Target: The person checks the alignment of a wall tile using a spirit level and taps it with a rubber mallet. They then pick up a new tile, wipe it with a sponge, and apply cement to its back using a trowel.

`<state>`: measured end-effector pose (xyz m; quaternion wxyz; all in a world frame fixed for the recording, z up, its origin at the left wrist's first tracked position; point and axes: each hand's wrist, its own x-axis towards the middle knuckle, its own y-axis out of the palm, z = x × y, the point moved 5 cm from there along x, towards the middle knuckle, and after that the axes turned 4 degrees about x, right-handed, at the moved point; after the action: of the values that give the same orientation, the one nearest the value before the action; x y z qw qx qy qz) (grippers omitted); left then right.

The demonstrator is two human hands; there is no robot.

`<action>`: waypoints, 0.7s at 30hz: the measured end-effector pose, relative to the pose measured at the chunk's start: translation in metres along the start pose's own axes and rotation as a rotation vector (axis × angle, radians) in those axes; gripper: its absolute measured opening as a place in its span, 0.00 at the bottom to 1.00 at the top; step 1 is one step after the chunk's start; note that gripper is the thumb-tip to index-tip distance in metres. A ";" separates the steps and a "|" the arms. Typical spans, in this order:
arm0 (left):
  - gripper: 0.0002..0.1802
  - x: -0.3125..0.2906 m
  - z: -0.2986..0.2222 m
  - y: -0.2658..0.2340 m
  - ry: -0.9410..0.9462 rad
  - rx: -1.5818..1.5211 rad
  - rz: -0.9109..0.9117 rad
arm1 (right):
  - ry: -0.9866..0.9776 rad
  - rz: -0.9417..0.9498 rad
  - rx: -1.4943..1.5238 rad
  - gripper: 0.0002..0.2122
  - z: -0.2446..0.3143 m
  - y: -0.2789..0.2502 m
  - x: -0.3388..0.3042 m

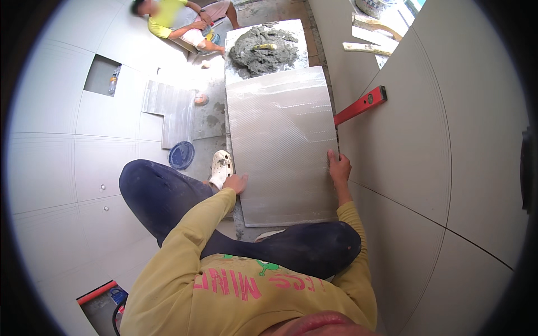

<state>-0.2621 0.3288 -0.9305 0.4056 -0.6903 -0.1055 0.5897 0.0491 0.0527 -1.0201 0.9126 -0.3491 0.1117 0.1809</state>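
A large grey tile (280,168) with a finely textured face upward lies in front of my bent knees. My left hand (236,183) grips its left edge near my shoe, with some fingers hidden. At the right edge, a little farther up, my right hand (339,169) is closed round the side, its fingers partly out of sight. Just beyond the tile's far edge, a heap of wet grey mortar (246,53) sits on a white board (233,74). A tool with a pale handle (265,47) rests in the mortar.
A red spirit level (361,105) juts out between tile and right wall. Cut tile pieces (178,106) and a blue round lid or basin (181,155) are on the left. Another person (174,22) sits at the far left. Wooden-handled tools (367,49) lie on a ledge.
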 end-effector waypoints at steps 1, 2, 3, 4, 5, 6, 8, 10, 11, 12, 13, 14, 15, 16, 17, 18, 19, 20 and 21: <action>0.44 -0.003 -0.006 -0.009 -0.025 -0.037 0.061 | 0.041 0.043 -0.012 0.31 -0.002 0.000 0.001; 0.43 -0.010 -0.010 -0.019 -0.057 -0.073 0.125 | 0.085 0.093 -0.025 0.32 0.001 -0.001 -0.003; 0.41 -0.012 -0.010 -0.028 -0.084 -0.114 0.179 | 0.121 0.139 -0.035 0.33 0.009 -0.001 -0.005; 0.40 -0.004 -0.003 -0.030 -0.039 -0.044 0.102 | 0.073 0.124 -0.014 0.32 0.019 -0.002 -0.009; 0.38 0.009 0.008 -0.027 0.004 0.027 0.023 | 0.025 0.110 0.011 0.31 0.030 -0.003 -0.016; 0.37 0.011 0.005 -0.030 0.059 0.105 -0.042 | -0.011 0.085 0.028 0.30 0.032 -0.007 -0.021; 0.36 0.004 -0.019 -0.044 0.107 0.144 -0.064 | -0.023 0.126 0.074 0.30 0.032 -0.016 -0.022; 0.35 -0.024 -0.058 -0.063 0.190 0.160 -0.082 | -0.018 0.157 0.099 0.31 0.023 -0.019 -0.021; 0.36 -0.035 -0.083 -0.075 0.257 0.152 -0.098 | -0.015 0.157 0.101 0.32 0.012 -0.013 -0.012; 0.37 -0.049 -0.102 -0.081 0.314 0.143 -0.103 | -0.007 0.170 0.098 0.33 0.003 -0.009 -0.009; 0.37 -0.065 -0.117 -0.088 0.399 0.101 -0.126 | 0.002 0.187 0.098 0.33 0.006 -0.006 -0.013; 0.38 -0.082 -0.130 -0.095 0.483 0.059 -0.147 | 0.013 0.205 0.098 0.33 0.011 -0.003 -0.020; 0.39 -0.098 -0.140 -0.104 0.573 0.017 -0.168 | 0.023 0.217 0.097 0.32 0.015 -0.001 -0.024; 0.38 -0.116 -0.152 -0.120 0.619 0.006 -0.181 | 0.002 0.165 0.090 0.32 0.014 -0.002 -0.020; 0.38 -0.131 -0.162 -0.130 0.671 -0.024 -0.179 | -0.013 0.110 0.060 0.32 0.001 0.003 -0.013; 0.38 -0.145 -0.168 -0.139 0.713 -0.056 -0.176 | -0.029 0.067 0.028 0.31 -0.010 0.006 -0.009; 0.37 -0.155 -0.171 -0.148 0.748 -0.121 -0.146 | -0.033 0.105 0.039 0.33 -0.015 0.009 -0.006; 0.36 -0.161 -0.173 -0.161 0.790 -0.183 -0.123 | -0.042 0.135 0.055 0.35 -0.018 0.008 -0.001; 0.35 -0.170 -0.171 -0.175 0.818 -0.240 -0.095 | -0.046 0.179 0.075 0.37 -0.013 0.012 -0.004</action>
<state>-0.0981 0.2618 -0.6916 0.3576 -0.9040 -0.0356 0.2315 0.0399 0.0509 -1.0358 0.9075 -0.2992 0.1284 0.2653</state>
